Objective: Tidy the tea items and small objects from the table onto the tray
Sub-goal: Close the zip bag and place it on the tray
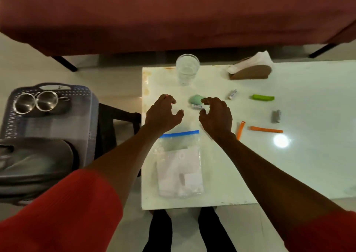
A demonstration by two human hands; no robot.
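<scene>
On the white table [289,165] my left hand [163,115] and my right hand [215,115] hover side by side, fingers loosely curled, holding nothing. A pale green soft object [195,99] lies just beyond my right fingertips, with a small white labelled item [197,106] beside it. Behind them stands a clear glass [187,68]. Below my hands lies a zip bag [180,167] with a blue strip and white packets inside. To the left, a grey-blue tray [81,117] rests on a chair and holds two steel cups [35,102].
Right of my hands lie a small tube [232,94], a green clip [263,97], a grey object [276,116] and two orange clips [265,130]. A napkin holder [250,68] stands at the back. A red sofa [173,15] lies beyond. A dark bag [32,165] covers the tray's near end.
</scene>
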